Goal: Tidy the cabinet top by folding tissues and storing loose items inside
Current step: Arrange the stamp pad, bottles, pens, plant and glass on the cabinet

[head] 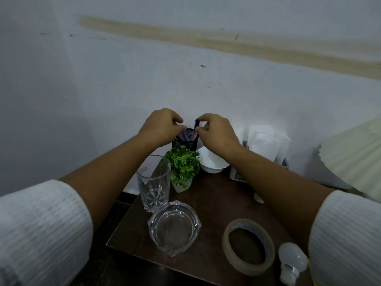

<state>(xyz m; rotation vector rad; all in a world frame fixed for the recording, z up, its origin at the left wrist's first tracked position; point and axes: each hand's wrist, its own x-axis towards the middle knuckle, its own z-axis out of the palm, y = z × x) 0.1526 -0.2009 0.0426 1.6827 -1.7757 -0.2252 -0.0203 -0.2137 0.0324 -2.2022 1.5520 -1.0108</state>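
White tissues (266,141) upright at cabinet top (214,203) rear right; pens (195,125) in black mesh holder (185,143).

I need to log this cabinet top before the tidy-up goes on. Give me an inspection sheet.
Surface: dark wooden cabinet top, crowded.
Job's things: tissues by wall; blue pen above mesh pen holder.
Clutter: glass tumbler, glass ashtray, tape roll, light bulb, small plant, white bowl.
Grippers: left hand at holder; right hand pinches pen.
Cables: nothing seen.
Surroundings: stained wall.
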